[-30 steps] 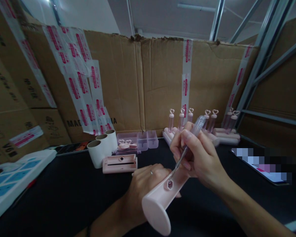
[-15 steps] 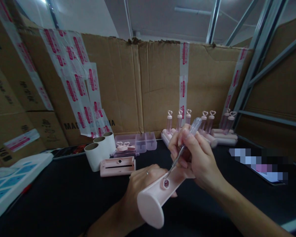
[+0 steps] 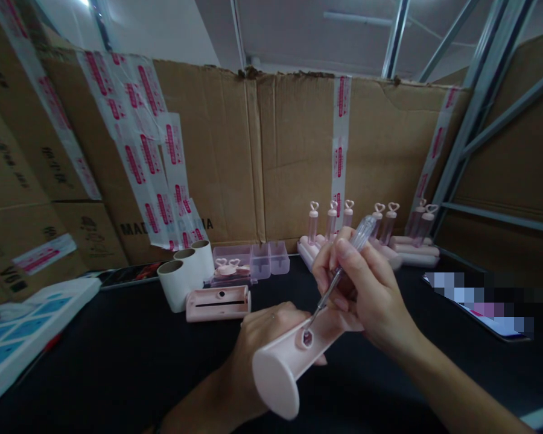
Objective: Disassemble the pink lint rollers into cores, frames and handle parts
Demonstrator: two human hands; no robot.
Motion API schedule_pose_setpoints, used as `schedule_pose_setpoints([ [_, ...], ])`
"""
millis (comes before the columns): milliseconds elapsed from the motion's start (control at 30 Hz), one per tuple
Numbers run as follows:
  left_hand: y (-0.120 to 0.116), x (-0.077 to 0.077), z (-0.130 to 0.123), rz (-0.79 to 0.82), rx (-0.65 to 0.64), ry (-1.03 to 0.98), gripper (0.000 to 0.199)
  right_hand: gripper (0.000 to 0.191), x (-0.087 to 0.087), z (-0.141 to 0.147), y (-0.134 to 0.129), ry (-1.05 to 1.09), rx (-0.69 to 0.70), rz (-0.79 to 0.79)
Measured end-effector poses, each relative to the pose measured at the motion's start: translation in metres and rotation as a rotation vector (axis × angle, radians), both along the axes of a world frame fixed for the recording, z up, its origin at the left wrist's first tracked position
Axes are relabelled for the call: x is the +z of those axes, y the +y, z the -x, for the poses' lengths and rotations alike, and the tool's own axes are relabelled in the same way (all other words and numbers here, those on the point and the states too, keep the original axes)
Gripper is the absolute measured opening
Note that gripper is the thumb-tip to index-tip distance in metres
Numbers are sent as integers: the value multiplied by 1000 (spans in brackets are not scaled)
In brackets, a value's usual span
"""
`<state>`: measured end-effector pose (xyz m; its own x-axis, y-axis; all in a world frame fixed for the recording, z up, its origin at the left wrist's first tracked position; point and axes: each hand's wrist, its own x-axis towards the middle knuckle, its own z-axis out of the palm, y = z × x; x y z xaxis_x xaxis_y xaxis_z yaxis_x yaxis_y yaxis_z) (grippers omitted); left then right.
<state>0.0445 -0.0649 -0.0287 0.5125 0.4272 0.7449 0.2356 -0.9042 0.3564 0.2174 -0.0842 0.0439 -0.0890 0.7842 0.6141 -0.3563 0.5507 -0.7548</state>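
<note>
My left hand (image 3: 265,340) is closed around a pink plastic half-shell (image 3: 278,383) with a rounded end plate, its hollow side turned up. Between the fingers of my right hand (image 3: 366,283) is a screwdriver (image 3: 364,234) with a clear handle, tilted down to the left. Its metal tip is at the small round hole inside the shell; whether a screw sits there I cannot make out. A similar pink shell (image 3: 218,311) with a slot and a hole lies on the black table, beyond my left hand.
White cardboard tubes (image 3: 172,288) stand left of a translucent purple compartment box (image 3: 278,258) with heart-shaped pink pieces. Several pink holders with heart-topped clear handles (image 3: 313,226) stand at the back. A phone (image 3: 477,308) lies right, a white-and-blue tray (image 3: 40,322) left. Cardboard walls the back.
The view has shifted slightly. My hands keep the same grip on the shell and the screwdriver, whose tip stays at the hole.
</note>
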Motion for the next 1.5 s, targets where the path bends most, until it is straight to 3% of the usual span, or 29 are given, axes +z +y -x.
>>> schedule_pose_setpoints([
  [300,0,4,2,37,-88,-35,31,29,1,-7,2,-42,103,10],
  [533,-4,6,-1,-117,-1,-7,35,27,-3,-6,-3,35,30,-131],
  [700,-2,6,-3,-191,-35,-170,23,25,-5,-4,-10,74,-111,-213],
  [833,-4,6,-4,-168,-92,-230,27,23,-6,1,-15,149,-203,-219],
  [1000,-13,4,-11,-106,-17,-305,29,23,-7,5,-18,207,-237,-146],
  [1167,-11,2,-11,-135,-33,-304,28,24,-8,5,-18,188,-266,-136],
  [1333,-9,2,-8,-206,-60,-257,30,22,-9,6,-23,164,-270,-241],
  [1500,-22,3,-9,-50,-51,-312,36,19,-8,8,-34,151,-348,-371],
])
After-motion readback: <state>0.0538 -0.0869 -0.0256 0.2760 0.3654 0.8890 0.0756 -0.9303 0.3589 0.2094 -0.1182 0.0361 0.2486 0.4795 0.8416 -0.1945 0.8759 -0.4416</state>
